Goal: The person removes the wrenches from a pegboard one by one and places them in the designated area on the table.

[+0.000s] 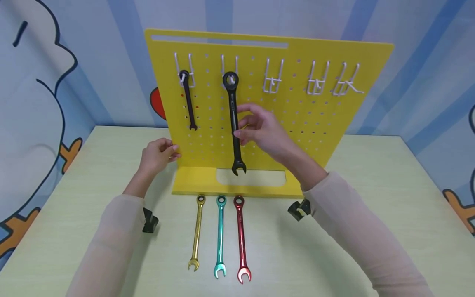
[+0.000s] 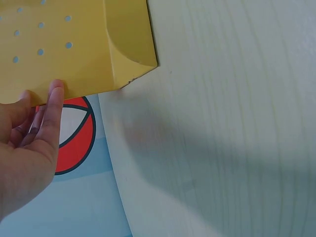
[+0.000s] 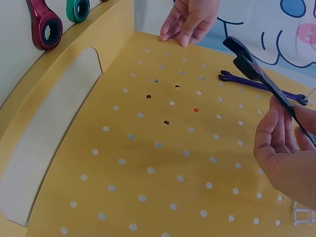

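Observation:
My right hand [image 1: 261, 130] pinches the shank of a large black ratchet wrench [image 1: 234, 119] between thumb and fingers. The wrench stands nearly upright, ring end up, and the white second hook's tip shows through its ring; whether it bears weight there I cannot tell. At the board's left edge, my left hand [image 1: 156, 156] holds the yellow pegboard [image 1: 304, 107], the thumb and fingers on either side of the edge in the left wrist view. A smaller black wrench [image 1: 188, 103] hangs from the leftmost hook. In the right wrist view the large wrench [image 3: 269, 84] slants above the board.
Three white hooks, the middle one [image 1: 272, 82] among them, carry nothing. In front of the board's base [image 1: 193, 181] lie a gold wrench [image 1: 196, 235], a teal wrench [image 1: 220, 235] and a red wrench [image 1: 241, 235] on the pale table [image 1: 345, 235]. A cartoon-printed backdrop [image 1: 111, 74] stands behind.

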`<act>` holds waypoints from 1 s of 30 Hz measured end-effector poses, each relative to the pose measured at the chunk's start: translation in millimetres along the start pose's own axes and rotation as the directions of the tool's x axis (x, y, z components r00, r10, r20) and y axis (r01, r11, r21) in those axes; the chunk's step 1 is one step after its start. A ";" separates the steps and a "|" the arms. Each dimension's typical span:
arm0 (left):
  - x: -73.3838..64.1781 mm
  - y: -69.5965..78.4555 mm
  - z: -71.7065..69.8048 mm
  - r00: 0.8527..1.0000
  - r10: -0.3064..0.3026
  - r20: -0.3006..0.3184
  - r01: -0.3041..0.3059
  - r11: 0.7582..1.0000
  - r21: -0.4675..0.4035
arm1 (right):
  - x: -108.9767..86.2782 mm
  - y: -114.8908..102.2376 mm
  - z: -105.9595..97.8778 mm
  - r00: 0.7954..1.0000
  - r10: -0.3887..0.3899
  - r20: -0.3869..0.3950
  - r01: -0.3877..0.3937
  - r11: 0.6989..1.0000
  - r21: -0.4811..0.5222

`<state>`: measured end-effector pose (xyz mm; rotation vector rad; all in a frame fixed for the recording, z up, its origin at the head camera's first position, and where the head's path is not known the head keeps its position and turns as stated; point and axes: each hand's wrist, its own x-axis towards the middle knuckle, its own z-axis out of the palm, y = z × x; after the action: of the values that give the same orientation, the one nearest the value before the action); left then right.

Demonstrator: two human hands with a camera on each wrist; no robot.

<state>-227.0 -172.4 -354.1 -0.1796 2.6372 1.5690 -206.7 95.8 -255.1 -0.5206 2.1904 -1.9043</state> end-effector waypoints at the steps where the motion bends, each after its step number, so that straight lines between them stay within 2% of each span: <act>1: -0.1 0.0 0.0 1.000 0.001 0.000 -0.001 1.000 0.000 | -0.3 -0.4 -0.2 1.000 0.000 0.000 0.000 1.000 -0.001; 19: -1.1 1.0 0.2 1.000 -0.003 -0.003 0.003 1.000 0.020 | -9.8 -8.5 -7.4 0.998 -0.042 0.052 0.040 0.999 0.032; 30: -0.3 1.1 0.3 1.000 -0.002 -0.008 0.002 1.000 0.022 | -20.8 -14.5 -10.8 0.996 -0.039 0.082 0.040 0.999 -0.003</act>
<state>-226.9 -171.6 -353.3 -0.1874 2.6580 1.5407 -189.6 112.0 -240.9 -0.6359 2.1495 -1.8627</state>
